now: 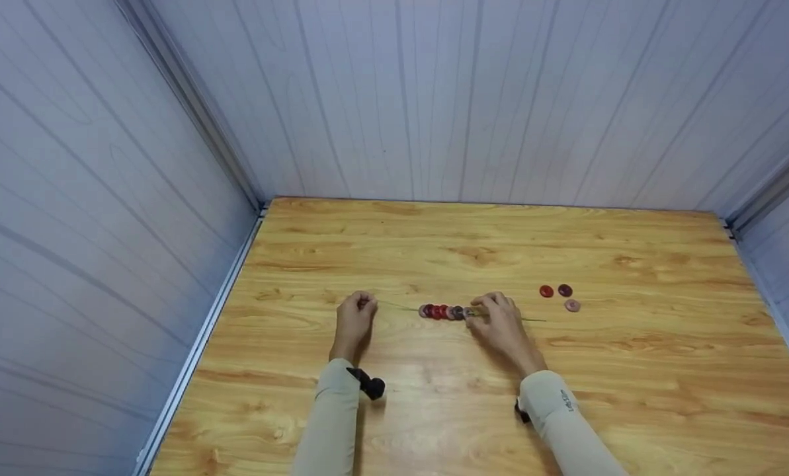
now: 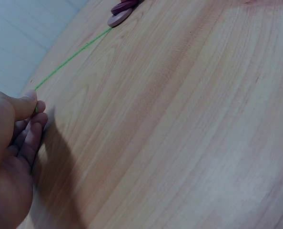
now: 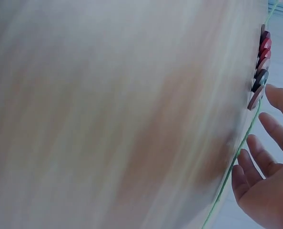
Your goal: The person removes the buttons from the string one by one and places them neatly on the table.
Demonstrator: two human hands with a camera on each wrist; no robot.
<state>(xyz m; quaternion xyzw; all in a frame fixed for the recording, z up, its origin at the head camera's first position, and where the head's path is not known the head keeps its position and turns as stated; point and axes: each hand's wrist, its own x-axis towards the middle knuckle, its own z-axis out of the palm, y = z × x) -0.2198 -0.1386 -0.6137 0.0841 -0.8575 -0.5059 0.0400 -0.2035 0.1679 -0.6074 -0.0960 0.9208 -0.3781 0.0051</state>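
Several round buttons in red, dark and pale pink lie overlapped in a row, strung on a thin green string. To the left of the row, my left hand pinches the string between thumb and forefinger, and the string runs fairly straight to the buttons. At the row's right end is my right hand, its fingers spread and loosely bent. In the right wrist view a fingertip is at the last pale button; whether it touches is unclear. The string's free end passes by those fingers.
Three loose buttons lie right of my right hand on the wooden table: a red button, a dark button and a pink button. Pale panel walls stand behind and at both sides.
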